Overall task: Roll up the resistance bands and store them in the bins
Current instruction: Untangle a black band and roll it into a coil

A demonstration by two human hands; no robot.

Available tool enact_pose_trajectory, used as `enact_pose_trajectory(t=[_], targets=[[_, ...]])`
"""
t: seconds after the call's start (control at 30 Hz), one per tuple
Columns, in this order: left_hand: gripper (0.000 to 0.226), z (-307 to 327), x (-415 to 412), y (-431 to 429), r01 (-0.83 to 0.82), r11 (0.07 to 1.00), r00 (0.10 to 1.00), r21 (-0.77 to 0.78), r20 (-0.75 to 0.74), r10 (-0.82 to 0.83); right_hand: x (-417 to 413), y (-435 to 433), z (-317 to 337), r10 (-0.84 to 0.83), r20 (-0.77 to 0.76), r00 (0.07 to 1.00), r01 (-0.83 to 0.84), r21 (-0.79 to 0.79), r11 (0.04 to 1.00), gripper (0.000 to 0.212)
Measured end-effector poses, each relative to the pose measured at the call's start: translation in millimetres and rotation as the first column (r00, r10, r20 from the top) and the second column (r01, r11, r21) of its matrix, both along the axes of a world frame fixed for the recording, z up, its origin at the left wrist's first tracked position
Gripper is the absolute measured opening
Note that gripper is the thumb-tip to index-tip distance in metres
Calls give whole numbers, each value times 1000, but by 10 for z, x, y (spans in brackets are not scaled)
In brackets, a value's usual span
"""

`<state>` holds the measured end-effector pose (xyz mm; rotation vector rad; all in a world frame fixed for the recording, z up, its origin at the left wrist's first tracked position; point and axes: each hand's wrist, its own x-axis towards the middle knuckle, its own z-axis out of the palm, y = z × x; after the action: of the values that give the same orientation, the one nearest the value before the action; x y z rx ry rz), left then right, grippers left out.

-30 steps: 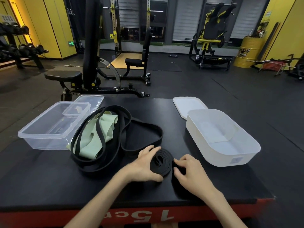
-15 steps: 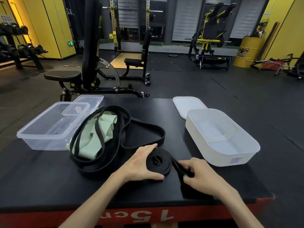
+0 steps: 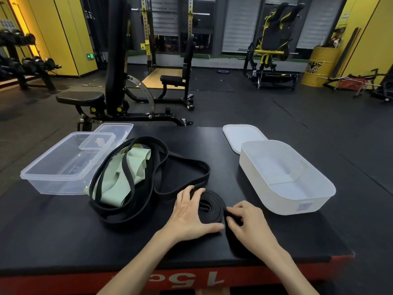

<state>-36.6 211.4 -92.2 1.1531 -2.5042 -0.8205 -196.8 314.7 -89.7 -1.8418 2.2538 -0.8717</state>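
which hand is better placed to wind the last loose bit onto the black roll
Right, probably. The right hand pinches the band at the right edge of the black roll, while the left hand cups the roll from the other side, steadying it.

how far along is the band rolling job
Done: nothing stored; the white bin and clear bin hold no bands. In hand: left hand cups a partly rolled black band while right hand pinches its strip. Left: finish it, then the green band and loose black bands in the pile.
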Motion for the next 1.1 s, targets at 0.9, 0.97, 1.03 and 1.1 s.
enact_pose_trajectory(t=[0.9, 0.97, 1.03, 1.1], targets=[[109, -60, -130, 90, -180, 983, 977, -43, -127, 173, 403, -94, 266, -264, -131, 956, 287, 216, 933, 33], [93, -77, -125, 103, -183, 980, 977, -84, -131, 171, 476, -153, 242, -236, -204, 950, 287, 278, 917, 54], [82, -96, -109, 92, -174, 980, 977, -95, -142, 160, 494, -193, 219, -214, -184, 959, 264, 313, 912, 65], [73, -104, -89, 92, -157, 984, 975, -80, -169, 142, 452, -191, 211, -208, -129, 970, 239, 325, 915, 56]])
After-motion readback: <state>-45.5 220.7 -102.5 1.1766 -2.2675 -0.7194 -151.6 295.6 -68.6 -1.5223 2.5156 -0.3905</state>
